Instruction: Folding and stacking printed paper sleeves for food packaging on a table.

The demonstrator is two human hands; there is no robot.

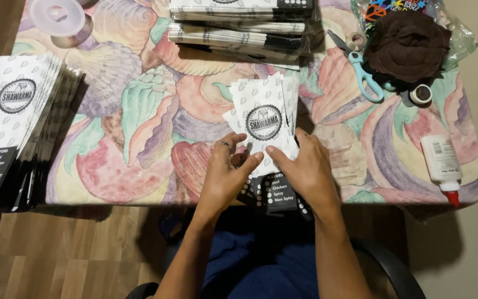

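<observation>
A: Your left hand and right hand both pinch the small fanned stack of flat white-and-black printed paper sleeves at the table's near edge, just in front of your lap. Left thumb and fingers close on the stack's lower left; the right fingers press across its face while the palm cups the right side.

B: How will they handle?

A: By the look of them, light and thin, with smooth printed faces that slide over one another, which is why they are splaying into a fan. They seem stiff enough to stay flat but likely to crease if you squeeze. I would grip both long edges near the black lower ends.

B: And around your hands?

A: Under them is the pastel shell-patterned tablecloth, soft and matte. To the far left lies a larger fanned pile of the same sleeves; at the top, plastic-wrapped bundles. To the right are blue-handled scissors, a dark brown crumpled cloth, and a white glue bottle with a red cap. A clear plastic spool sits top left.
</observation>
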